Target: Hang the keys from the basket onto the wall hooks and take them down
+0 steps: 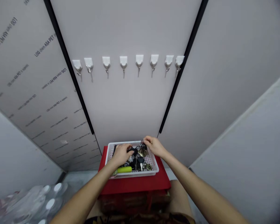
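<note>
A white plastic basket [153, 171] holds several keys and key rings. At its far right corner my right hand [154, 145] is closed, fingertips pinching the ring of a bunch of keys [142, 151] with brass-coloured and dark parts. My left hand [121, 154] reaches into the basket's left half, fingers curled and thumb bent in against dark items; what it grips is partly hidden. Near the front lie a bright yellow-green cylinder [124, 169], a black-headed key [141, 160] and a greenish coiled item [148, 167].
The basket stands on a red box-like surface [135, 184] before my knees. Several white adhesive hooks [123, 61] run in a row across the grey panel ahead, between black strips [182, 71]. Clear bottles with white caps [50, 204] stand at lower left. Pale walls close in both sides.
</note>
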Demonstrator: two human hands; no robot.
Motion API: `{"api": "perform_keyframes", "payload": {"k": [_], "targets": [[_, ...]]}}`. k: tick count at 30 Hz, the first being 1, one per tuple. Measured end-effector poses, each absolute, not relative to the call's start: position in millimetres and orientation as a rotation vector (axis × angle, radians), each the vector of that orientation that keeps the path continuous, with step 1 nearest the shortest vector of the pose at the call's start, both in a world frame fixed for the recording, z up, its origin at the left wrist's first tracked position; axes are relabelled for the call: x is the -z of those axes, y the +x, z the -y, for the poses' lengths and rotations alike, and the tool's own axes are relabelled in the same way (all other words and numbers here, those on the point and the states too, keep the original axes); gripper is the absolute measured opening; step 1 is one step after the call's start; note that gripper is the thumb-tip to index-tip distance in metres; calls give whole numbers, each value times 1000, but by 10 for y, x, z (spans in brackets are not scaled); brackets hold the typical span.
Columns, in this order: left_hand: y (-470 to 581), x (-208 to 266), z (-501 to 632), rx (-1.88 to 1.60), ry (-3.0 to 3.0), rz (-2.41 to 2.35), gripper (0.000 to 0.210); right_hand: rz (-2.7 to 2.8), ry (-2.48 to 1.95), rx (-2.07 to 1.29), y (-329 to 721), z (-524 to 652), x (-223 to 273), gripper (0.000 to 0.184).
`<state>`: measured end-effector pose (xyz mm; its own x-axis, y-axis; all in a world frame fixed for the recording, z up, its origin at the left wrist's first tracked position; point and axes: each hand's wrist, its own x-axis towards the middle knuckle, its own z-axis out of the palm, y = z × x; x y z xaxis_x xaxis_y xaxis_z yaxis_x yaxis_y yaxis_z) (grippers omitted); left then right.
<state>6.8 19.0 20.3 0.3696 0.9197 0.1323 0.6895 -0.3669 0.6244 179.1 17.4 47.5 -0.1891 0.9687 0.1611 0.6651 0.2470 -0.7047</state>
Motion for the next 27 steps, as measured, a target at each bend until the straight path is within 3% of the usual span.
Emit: {"api": "perform_keyframes", "payload": {"k": [4,10,19,22,27], "targets": [[239,-310,-167,-831,1847,-1109,40,1645,-1256,-971,1732,-170,-606,17],[274,-479,-189,-858,1545,-982,22,1299,-1146,-1203,1700,-144,-654,17],[401,-1070,-275,-950,1764,-1074,16,1543,-1039,-1056,1711,-63,-806,12],[561,-1332,-334,-1102,1736,-1022,15,1477,-1007,-893,1777,-130,-1091,12],[864,-1698,-439,-1193,1769,-847,32,1223,-942,-668,2005,-351,-1832,14]]}}
